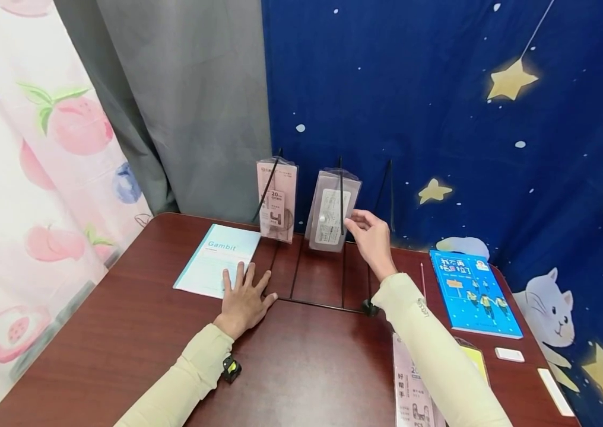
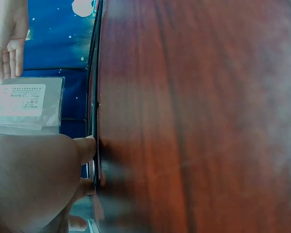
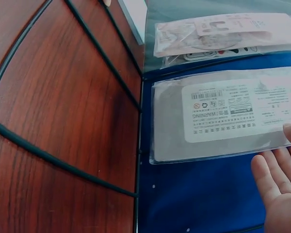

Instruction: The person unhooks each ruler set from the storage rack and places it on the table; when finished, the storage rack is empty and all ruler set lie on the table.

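My right hand [image 1: 373,240] is at the right edge of a clear flat pouch [image 1: 327,213] with a white printed label. The pouch hangs on the middle prong of a black wire rack [image 1: 316,305]. In the right wrist view the thumb overlaps the pouch's front [image 3: 233,114], while the other fingers lie fairly straight along its edge. My left hand [image 1: 245,304] rests palm down with spread fingers on the table, beside the rack base and at the corner of a white "Gambit" booklet [image 1: 216,258]. A pink package [image 1: 278,201] hangs on the left prong.
A blue book [image 1: 475,293], a red pencil [image 1: 422,279] and a small white block [image 1: 509,354] lie on the right. Another pink package [image 1: 405,385] is partly under the right forearm. Curtains [image 1: 435,89] stand close behind the rack.
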`<state>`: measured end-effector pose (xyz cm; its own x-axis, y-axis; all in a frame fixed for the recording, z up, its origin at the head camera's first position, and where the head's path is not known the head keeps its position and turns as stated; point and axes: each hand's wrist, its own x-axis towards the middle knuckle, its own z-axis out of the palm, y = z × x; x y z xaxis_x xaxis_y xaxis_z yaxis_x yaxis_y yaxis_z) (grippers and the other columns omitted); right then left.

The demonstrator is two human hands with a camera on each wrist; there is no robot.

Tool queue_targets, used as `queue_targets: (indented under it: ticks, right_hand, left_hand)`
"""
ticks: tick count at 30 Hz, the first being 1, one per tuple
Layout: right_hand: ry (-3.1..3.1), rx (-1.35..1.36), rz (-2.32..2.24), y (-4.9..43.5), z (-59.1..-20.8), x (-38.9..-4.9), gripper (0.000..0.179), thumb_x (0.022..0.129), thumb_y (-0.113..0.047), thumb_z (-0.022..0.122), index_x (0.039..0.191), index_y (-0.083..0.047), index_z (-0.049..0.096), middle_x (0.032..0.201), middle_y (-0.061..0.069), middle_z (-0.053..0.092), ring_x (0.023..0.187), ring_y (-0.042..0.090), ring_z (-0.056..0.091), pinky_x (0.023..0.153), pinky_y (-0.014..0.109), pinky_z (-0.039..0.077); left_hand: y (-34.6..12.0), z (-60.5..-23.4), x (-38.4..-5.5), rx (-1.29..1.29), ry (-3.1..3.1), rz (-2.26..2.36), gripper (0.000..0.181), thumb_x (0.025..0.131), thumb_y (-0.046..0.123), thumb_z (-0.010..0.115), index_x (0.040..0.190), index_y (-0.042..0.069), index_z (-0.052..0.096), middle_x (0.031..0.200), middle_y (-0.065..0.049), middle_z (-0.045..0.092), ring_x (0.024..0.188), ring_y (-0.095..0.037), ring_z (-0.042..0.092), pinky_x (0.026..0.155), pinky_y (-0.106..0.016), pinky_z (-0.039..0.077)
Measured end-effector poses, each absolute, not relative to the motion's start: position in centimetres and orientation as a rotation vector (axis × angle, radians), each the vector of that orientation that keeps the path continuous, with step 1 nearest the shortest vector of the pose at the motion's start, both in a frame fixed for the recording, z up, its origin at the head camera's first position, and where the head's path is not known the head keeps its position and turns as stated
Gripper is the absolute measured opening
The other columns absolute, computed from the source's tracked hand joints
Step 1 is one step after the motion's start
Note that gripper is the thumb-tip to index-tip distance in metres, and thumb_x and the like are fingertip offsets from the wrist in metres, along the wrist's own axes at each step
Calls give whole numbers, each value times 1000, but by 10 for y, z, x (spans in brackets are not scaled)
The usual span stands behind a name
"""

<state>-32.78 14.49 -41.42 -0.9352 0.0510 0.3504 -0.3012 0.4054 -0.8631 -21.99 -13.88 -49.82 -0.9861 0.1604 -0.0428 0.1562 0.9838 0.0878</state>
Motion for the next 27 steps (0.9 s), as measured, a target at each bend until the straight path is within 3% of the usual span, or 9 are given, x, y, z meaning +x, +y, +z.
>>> queue_targets:
  ticks: [3,10,17,19,27]
  right_hand:
    - [-2331,228,1535,142,-411,-328,32,97,-23,75,121,-3,73,119,17,76,106,30,76,87,21,56]
    - [-2283,231,1516,138,-413,-325,23,97,-20,75,111,-1,77,102,20,79,90,34,77,70,11,51]
    - [-2152,229,1590,141,-418,-321,24,93,-18,79,109,0,75,99,20,76,76,4,72,70,14,57]
    - [-2117,240,1614,141,-419,-321,23,93,-16,80,106,1,73,97,22,74,74,2,69,71,16,58]
    - [-2155,213,1586,140,-419,-315,23,93,-13,79,108,3,75,97,24,76,77,15,73,71,16,57]
  left_hand:
    - [-139,-499,-219,252,3089,129,61,108,52,45,160,20,43,167,-23,30,159,-46,17,123,-74,8]
    - [-139,-499,-220,244,3080,149,61,108,51,45,160,20,42,168,-23,29,160,-46,15,123,-73,6]
    - [-138,-498,-219,244,3082,162,61,108,51,46,160,19,43,167,-24,30,159,-47,15,123,-73,7]
    - [-138,-497,-219,244,3080,162,60,108,50,46,160,19,43,167,-24,29,159,-47,15,123,-73,7]
    - [-139,-498,-218,248,3090,173,59,108,49,46,159,18,44,167,-24,31,159,-47,17,123,-74,7]
